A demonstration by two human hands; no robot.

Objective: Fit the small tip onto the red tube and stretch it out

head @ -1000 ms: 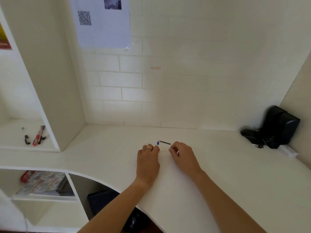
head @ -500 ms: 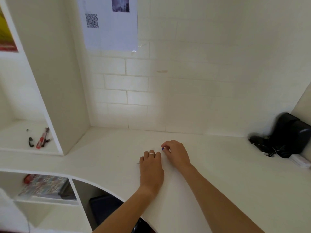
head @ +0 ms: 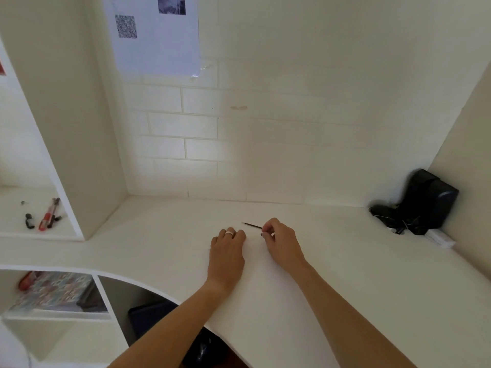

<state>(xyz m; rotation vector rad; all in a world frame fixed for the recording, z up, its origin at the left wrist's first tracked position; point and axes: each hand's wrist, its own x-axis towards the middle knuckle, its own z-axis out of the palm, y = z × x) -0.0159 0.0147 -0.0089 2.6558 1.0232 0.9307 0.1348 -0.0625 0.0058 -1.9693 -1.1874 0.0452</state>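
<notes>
At the centre of the frame, on a white desk (head: 345, 261), we see two bare forearms reaching in from the lower edge. The right hand (head: 281, 243) has its fingers curled and pinches one end of a thin dark rod, perhaps a pen refill (head: 252, 225); the rod points up and left, low over the desk, its pale tip free. Whether that tip touches the surface we cannot tell. The left hand (head: 228, 248), just beside it, lies knuckles up with fingers bent under, a pale ring (head: 230, 233) on one finger; we judge it is steadying something small, but anything beneath the fingertips is hidden.

In the right of the frame a black device with cables (head: 425, 203) sits in the desk's corner. At the left, a shelf holds a red pen (head: 47, 216) and small dark pieces too blurred to name. A sheet with a QR code (head: 154, 35) hangs at upper left, cut off by the top edge.
</notes>
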